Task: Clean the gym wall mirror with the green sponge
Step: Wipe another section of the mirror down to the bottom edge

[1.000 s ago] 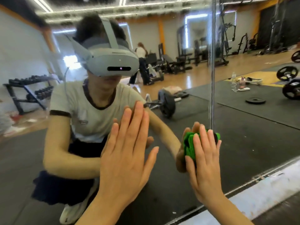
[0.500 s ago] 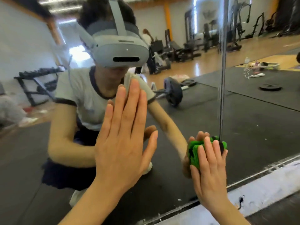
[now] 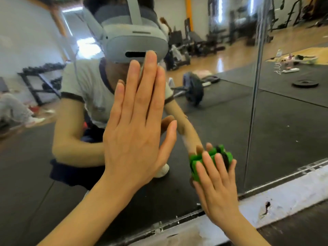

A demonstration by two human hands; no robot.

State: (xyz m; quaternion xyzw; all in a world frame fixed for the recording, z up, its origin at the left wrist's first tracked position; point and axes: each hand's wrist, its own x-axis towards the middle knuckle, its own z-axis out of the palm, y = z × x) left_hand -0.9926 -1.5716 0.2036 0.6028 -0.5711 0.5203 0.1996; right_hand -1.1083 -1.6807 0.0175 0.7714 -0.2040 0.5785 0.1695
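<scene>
Left hand (image 3: 134,139) flat against the mirror (image 3: 284,139), fingers straight and together, thumb out to the side, holding nothing. Right hand (image 3: 215,189) lower and to the right, pressed on the green sponge (image 3: 195,165) with fingers (image 3: 206,162) laid straight over it, tips slightly spread. Sponge squeezed between palm and glass, near the mirror's bottom edge, just left of the vertical seam (image 3: 255,86) between two panels. Below the hands, a scuffed white ledge (image 3: 284,201) along the foot of the mirror. Reflected in the glass: a crouched person in a grey headset (image 3: 136,41) and light T-shirt, a barbell (image 3: 193,89) on black floor mats, a dumbbell rack (image 3: 40,80) at left, a loose weight plate (image 3: 305,83) at right, blurred machines farther back.
</scene>
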